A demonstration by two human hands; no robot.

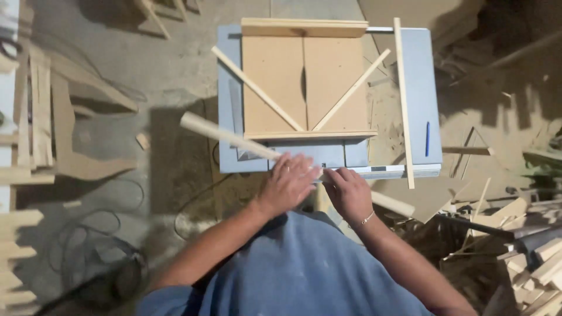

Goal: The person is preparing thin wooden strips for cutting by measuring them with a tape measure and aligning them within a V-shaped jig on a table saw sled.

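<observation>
A long pale wooden strip (225, 136) runs slanted from upper left to lower right across the front edge of a grey table saw (418, 88). My left hand (290, 182) lies over its middle, fingers blurred. My right hand (348, 192), with a thin bracelet on the wrist, grips the strip just to the right. The strip's far end (395, 205) sticks out past my right hand. On the saw top sits a brown sled (275, 76) with two thin strips forming a V and a slot down the middle.
A long thin batten (403, 99) and a blue pen (427, 138) lie on the saw's right side. Offcuts pile up at the right (527, 246) and boards stack at the left (35, 117). Cables (88, 246) coil on the dusty floor.
</observation>
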